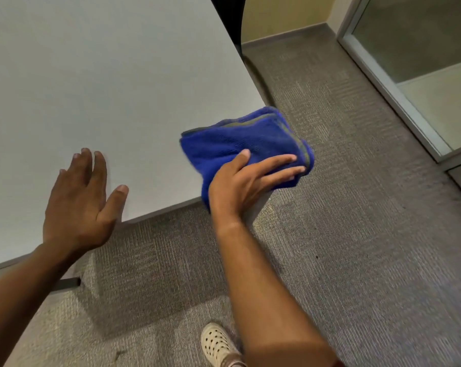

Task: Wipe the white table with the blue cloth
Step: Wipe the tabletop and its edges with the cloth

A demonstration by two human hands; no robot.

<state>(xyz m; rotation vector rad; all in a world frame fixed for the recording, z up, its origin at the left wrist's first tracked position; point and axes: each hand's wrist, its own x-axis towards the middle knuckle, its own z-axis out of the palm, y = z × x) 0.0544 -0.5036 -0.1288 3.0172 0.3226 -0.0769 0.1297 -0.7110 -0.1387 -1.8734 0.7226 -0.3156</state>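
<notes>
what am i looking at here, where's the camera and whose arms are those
There is no machine here: a person is working with two bare hands. The single picture comes from a wide-angle camera worn on the person's head, looking forward and down, so both arms reach in from the bottom.

The left hand lies open and flat near the front edge of the white table. The right hand presses a folded blue cloth at the table's corner, with part of the cloth hanging past the edge. Nothing else shows on the tabletop. Below is grey carpet, and one pale perforated shoe of the person.
</notes>
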